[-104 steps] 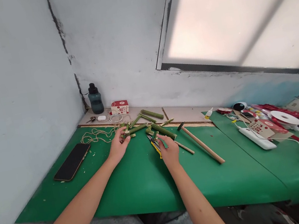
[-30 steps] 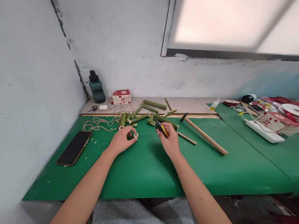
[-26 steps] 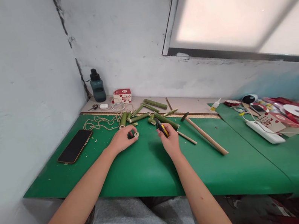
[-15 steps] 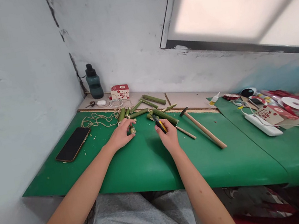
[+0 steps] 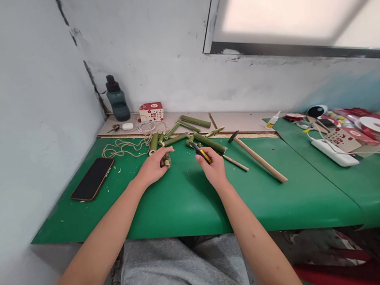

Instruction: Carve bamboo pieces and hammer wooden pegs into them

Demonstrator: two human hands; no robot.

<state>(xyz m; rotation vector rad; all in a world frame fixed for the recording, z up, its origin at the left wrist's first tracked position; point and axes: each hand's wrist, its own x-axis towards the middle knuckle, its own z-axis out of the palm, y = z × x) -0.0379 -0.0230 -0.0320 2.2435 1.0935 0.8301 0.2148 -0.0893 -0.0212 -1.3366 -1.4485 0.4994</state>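
My left hand point(image 5: 152, 167) rests on the green mat point(image 5: 185, 201) with its fingers curled round a short green bamboo piece point(image 5: 166, 160). A yellow and black utility knife point(image 5: 201, 152) points away from me, gripped in my right hand point(image 5: 212, 169), a little to the right of the left hand. Just beyond both hands lie several green bamboo sticks point(image 5: 175, 139) in a loose pile. A coil of pale string point(image 5: 121, 148) lies left of the pile.
A black phone point(image 5: 93, 178) lies at the mat's left. A dark bottle point(image 5: 117, 98), a red and white box point(image 5: 151, 112) and earbuds case stand by the wall. Wooden sticks point(image 5: 260, 159) lie right of my hand. Craft clutter and a white power strip point(image 5: 334, 155) fill the right side.
My right hand picked the knife up off the mat. My left hand took a short bamboo piece near the pile. Another person's hand at the right edge has withdrawn.
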